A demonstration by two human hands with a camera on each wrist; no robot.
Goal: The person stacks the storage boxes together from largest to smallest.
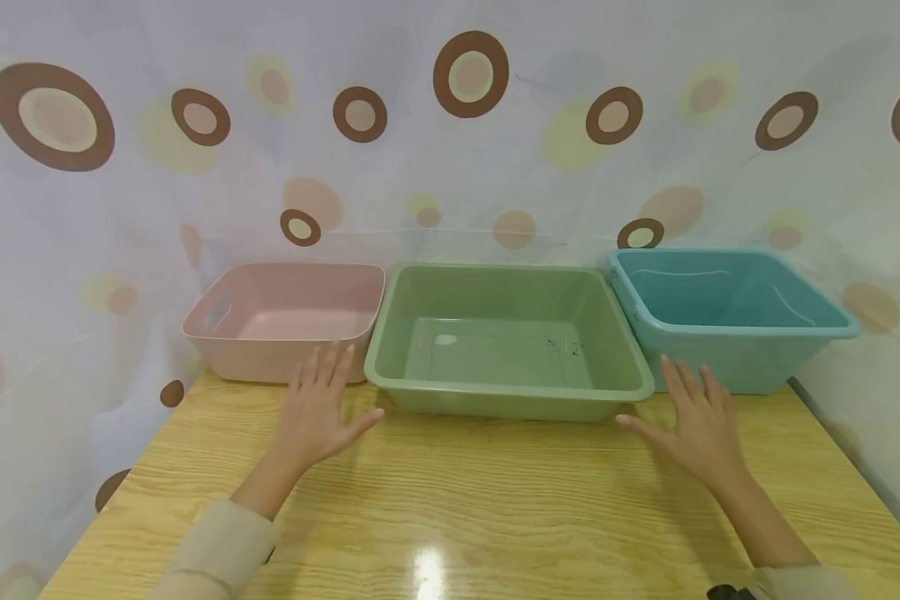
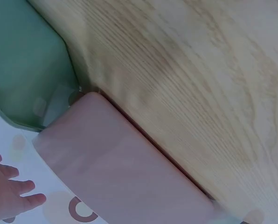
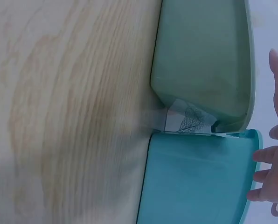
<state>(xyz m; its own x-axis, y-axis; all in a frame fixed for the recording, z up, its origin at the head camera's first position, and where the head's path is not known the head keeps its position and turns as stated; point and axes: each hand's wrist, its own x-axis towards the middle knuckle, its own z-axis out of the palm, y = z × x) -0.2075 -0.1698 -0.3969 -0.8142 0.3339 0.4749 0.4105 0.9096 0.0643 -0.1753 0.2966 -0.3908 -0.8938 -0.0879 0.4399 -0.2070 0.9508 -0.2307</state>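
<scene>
My left hand (image 1: 317, 421) is held out with fingers spread, in front of the pink basin (image 1: 247, 360) and overlapping its front wall in the head view. Its thumb points toward the green basin (image 1: 495, 402). On the other side my right hand (image 1: 697, 429) also has its fingers spread, and its fingertips overlap the lower front of the blue basin (image 1: 750, 362). Nothing is held in either hand. In the left wrist view the left fingers (image 2: 22, 186) show at the lower left; the right fingers (image 3: 267, 156) show at the right edge of the right wrist view.
The three basins stand side by side along the back of the wooden table (image 1: 480, 492), the green one in the middle. Behind them hangs a pale cloth (image 1: 390, 183) with brown and yellow circles, which also runs down both sides.
</scene>
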